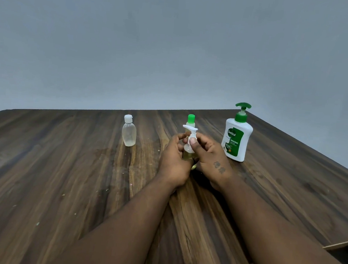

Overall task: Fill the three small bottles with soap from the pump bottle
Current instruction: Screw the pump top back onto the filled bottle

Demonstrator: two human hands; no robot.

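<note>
A small clear bottle with a white pump top (190, 133) stands in the middle of the wooden table (63, 165), yellowish liquid showing low in it. My left hand (174, 162) grips its body from the left. My right hand (207, 154) pinches the white pump collar with thumb and fingers. Right behind it stands a small bottle with a green cap (191, 120), mostly hidden. A small clear bottle with a white flip cap (129, 131) stands apart to the left. The white Dettol pump bottle with a green pump (237, 136) stands upright to the right, untouched.
The table's right edge (311, 154) runs diagonally close behind the Dettol bottle, and its near edge shows at the bottom right. A plain grey wall rises behind the table. Small pale crumbs dot the wood on the left.
</note>
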